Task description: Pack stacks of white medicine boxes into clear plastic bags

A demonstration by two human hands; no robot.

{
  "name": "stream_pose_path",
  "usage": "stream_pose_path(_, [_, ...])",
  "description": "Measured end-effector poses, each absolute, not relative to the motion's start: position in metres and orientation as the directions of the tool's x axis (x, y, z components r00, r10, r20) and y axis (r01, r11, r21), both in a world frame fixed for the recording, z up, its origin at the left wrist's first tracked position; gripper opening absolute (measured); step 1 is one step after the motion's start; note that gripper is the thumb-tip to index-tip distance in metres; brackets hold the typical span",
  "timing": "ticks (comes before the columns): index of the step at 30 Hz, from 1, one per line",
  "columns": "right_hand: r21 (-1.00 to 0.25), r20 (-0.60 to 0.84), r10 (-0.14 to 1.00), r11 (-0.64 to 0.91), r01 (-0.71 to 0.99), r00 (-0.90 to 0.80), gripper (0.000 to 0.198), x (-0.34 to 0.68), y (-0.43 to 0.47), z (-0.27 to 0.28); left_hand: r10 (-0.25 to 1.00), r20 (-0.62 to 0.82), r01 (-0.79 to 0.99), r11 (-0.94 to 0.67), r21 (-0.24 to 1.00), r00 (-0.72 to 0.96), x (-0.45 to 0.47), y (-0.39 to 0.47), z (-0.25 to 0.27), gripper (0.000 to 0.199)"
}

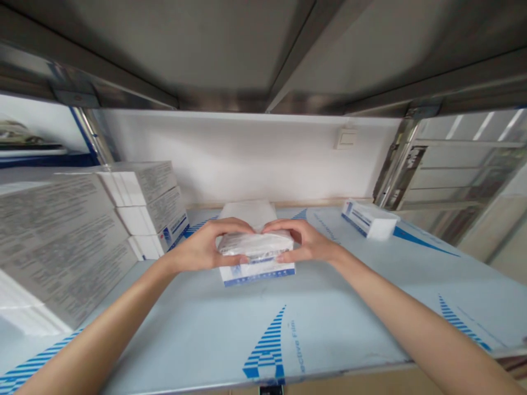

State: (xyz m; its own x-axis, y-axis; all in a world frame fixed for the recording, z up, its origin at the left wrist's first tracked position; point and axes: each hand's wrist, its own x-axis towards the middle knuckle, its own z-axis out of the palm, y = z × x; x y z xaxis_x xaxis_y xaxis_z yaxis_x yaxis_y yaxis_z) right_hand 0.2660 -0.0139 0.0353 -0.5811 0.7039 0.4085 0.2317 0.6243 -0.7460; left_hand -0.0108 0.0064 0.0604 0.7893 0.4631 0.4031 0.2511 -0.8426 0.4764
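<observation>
on shelf centre, under metal upper shelf [230,49]: film-wrapped white box [256,245], blue print on front, sitting on shelf surface [288,329] w/ another white box [248,211] just behind at 12 o'clock. left hand [203,245] clasps its left end, right hand [302,241] its right end, fingers curled over top, thumbs at front. step, by my read: box gripped both-handed, either being seated or lifted; next move needs a level hold. room: box stacks [144,206] close at 9 o'clock, lone small box [369,219] at 2 o'clock, well apart. open surface toward front edge at 6 o'clock; low headroom above.
</observation>
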Motion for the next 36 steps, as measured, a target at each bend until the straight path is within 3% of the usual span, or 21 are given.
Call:
stream_pose_path(8, [-0.595,0.168,0.639,0.673,0.44,-0.75,0.05,0.249,-0.014,0.054,0.385,0.31,0.216,-0.86,0.462,0.869,-0.02,-0.006,0.052,0.039])
stream_pose_path(15, [-0.596,0.277,0.699,0.663,0.453,-0.659,0.047,0.237,-0.022,0.042,0.429,0.315,0.265,-0.853,0.45,0.847,-0.02,-0.017,0.047,0.036])
stream_pose_path(19, [-0.594,0.35,0.689,0.687,0.418,-0.635,0.046,0.236,-0.029,0.04,0.432,0.3,0.281,-0.855,0.436,0.851,-0.013,-0.023,0.052,0.047])
stream_pose_path(28, [-0.645,0.3,0.708,0.644,0.411,-0.639,0.05,0.246,-0.025,0.033,0.374,0.237,0.272,-0.888,0.371,0.897,0.004,-0.02,0.064,0.024])
stream_pose_path(32, [-0.609,0.346,0.713,0.665,0.432,-0.609,0.045,0.248,-0.025,0.034,0.393,0.314,0.22,-0.857,0.466,0.864,0.006,-0.023,0.062,0.034])
stream_pose_path(36, [-0.483,0.436,0.61,0.779,0.4,-0.662,0.035,0.245,-0.032,0.039,0.439,0.405,0.083,-0.753,0.652,0.802,-0.004,-0.025,0.06,0.037])
